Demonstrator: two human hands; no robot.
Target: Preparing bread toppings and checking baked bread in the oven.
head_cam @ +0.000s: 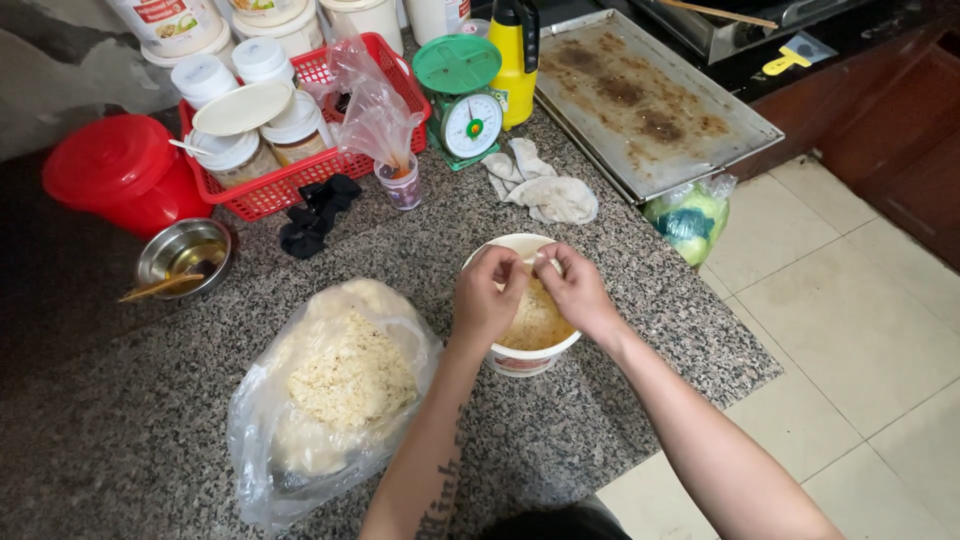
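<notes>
Head view of a granite counter [620, 300], read left to right. A red lidded bucket [120, 170] stands far left; in front of it a steel bowl [185, 255] holds a wooden utensil. Behind, a red basket [275, 190] carries white-capped jars and a loose white lid; above it stand white tubs with red and green labels, their print too small to tell. A black cloth [315, 215] lies just before the basket, and beside it a clear bag [375, 110] rises from a small cup [403, 185]. In the foreground a large open plastic bag [330, 390] holds pale crumbs.

At centre stands a white tub [520, 355], roughly half filled with golden crumbs. The left hand [487, 297] and right hand [573, 290] meet over its rim, fingers pinched together on something small between them; what it is cannot be told. Judging by the levels, part of the material is already in the tub, and a good deal remains in the bag.

Farther right: a green scale [462, 100], a yellow bottle [515, 60], a crumpled rag [540, 185], a stained metal tray [650, 100] and a green-filled bag [690, 215] hanging off the counter edge.
</notes>
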